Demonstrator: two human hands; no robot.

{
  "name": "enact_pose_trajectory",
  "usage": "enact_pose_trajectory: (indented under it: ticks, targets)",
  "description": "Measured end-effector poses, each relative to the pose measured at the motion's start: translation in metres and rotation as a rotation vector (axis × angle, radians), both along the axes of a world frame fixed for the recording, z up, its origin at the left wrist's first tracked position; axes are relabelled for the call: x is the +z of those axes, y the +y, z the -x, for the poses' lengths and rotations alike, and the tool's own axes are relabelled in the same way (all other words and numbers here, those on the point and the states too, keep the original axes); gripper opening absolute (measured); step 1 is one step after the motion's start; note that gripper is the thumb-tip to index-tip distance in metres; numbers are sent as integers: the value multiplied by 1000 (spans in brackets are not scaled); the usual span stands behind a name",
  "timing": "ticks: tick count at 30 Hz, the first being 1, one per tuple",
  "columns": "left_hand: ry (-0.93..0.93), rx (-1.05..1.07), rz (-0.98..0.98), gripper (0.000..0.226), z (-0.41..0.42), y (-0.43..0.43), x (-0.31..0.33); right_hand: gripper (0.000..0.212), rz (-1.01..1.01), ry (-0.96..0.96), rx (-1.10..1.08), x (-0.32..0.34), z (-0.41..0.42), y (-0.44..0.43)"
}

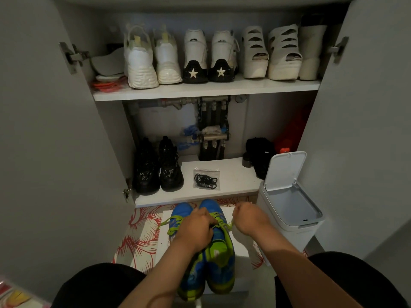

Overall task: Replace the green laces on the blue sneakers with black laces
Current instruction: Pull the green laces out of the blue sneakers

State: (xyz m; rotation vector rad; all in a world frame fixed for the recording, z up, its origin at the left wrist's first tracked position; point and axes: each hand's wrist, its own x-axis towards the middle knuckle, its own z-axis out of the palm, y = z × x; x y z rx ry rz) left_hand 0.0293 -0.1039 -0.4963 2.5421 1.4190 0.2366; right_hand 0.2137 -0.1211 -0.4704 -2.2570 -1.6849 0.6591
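Two blue sneakers with green laces stand side by side on a white surface, the left sneaker (181, 215) and the right sneaker (219, 247), toes pointing to the cabinet. My left hand (195, 227) lies across their lacing and grips the right sneaker's laces. My right hand (249, 217) is curled into a fist beside the right sneaker and pinches a green lace end (229, 225). A clear bag of black laces (206, 180) lies on the lower shelf, just beyond the sneakers.
An open white bin (289, 196) stands close on the right. Black boots (159, 167) sit on the lower shelf's left, white shoes (200, 56) on the upper shelf. Both cabinet doors stand open. A red-patterned mat (142, 234) lies underneath.
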Motion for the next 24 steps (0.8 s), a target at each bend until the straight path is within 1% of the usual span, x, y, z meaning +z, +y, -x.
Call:
enact_pose_trajectory:
  ticks: [1,2,5,7,9,12,14,16,17,19,22,24]
  targets:
    - [26,5,-22,32,-1,1,0,24,44,-64,38,-3,-1,-3]
    - [36,17,-36,29,-2,1,0,27,66,-75,68,-5,-1,-4]
    - [44,45,-59,21,-6,2,2,38,-16,-42,175,-4,-1,-5]
    - [59,46,-88,21,-9,1,2,34,-79,-6,226,-3,4,-5]
    - [93,26,-145,21,-11,1,-1,30,-82,51,268,-3,10,-8]
    - [24,54,-145,13,-11,-1,-5,31,-70,20,338,-7,18,-12]
    - [24,89,-131,6,-10,0,-4,35,-77,12,335,-8,19,-11]
    - [24,148,-133,15,-7,2,0,41,-71,1,307,-10,20,-10]
    - [-7,185,-133,16,-4,4,2,44,-64,-11,294,-11,20,-9]
    - [-112,251,-84,9,3,9,7,46,-51,-19,268,-14,21,-9]
    - [-231,289,60,15,8,9,12,38,-87,-49,249,-16,24,-9]
    - [-241,277,95,16,8,7,13,22,-141,-94,243,-17,28,-9]
